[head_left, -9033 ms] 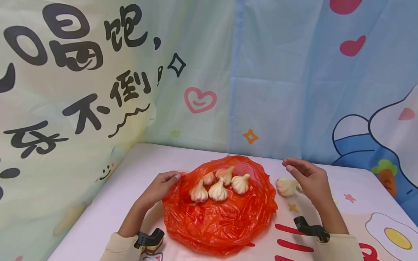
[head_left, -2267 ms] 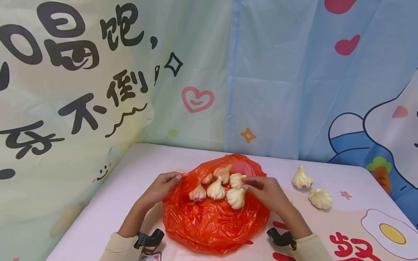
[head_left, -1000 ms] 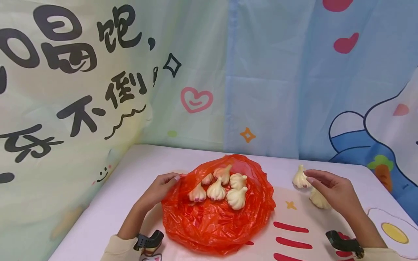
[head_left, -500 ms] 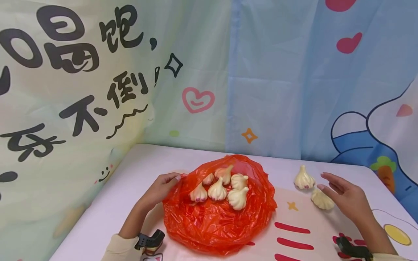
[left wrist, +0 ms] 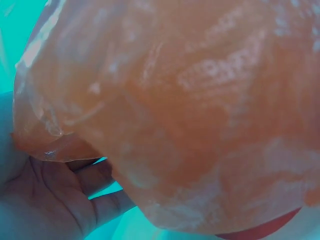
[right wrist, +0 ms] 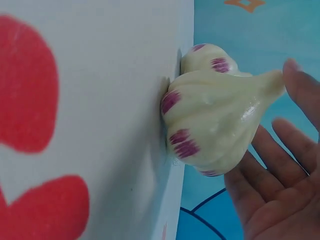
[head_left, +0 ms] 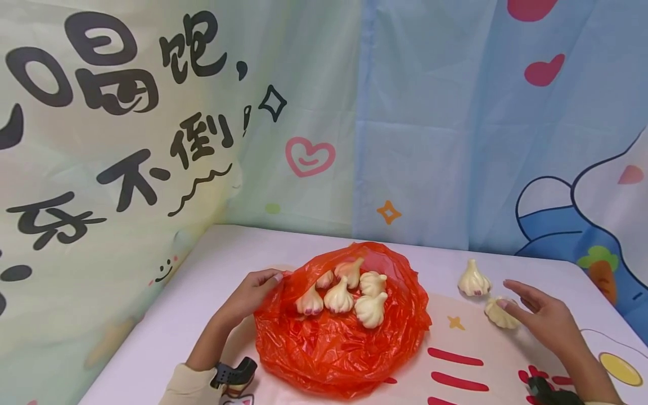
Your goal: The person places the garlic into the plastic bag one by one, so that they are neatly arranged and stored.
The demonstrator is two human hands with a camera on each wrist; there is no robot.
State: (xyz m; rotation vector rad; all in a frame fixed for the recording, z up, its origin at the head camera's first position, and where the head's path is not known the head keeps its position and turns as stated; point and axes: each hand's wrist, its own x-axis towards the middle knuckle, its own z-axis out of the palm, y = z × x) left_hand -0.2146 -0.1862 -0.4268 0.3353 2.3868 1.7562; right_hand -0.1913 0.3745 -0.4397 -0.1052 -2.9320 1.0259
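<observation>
My left hand (head_left: 255,295) pinches the left rim of a crumpled red plastic bag (head_left: 344,360). In the left wrist view the bag (left wrist: 190,115) fills most of the picture and hides the thumb and fingertips. Several garlic bulbs (head_left: 338,297) lie together in the bag's open mouth. At the right, my right hand (head_left: 549,323) is beside the nearer loose garlic bulb (head_left: 501,314), its fingers extended and apart. In the right wrist view the thumb is at the stem of that bulb (right wrist: 215,120); whether it touches, I cannot tell. Another loose bulb (head_left: 474,279) stands just behind.
A pale table (head_left: 243,242) with printed pictures and red marks lies under everything. Printed curtains (head_left: 415,140) hang along its back and left side. A black wrist device (head_left: 235,374) sits on the left wrist.
One more garlic bulb lies in the bag than 9.0 s ago, set there by my right hand. That hand has since gone right, past the farther loose bulb, to the nearer one. The left stays put.
</observation>
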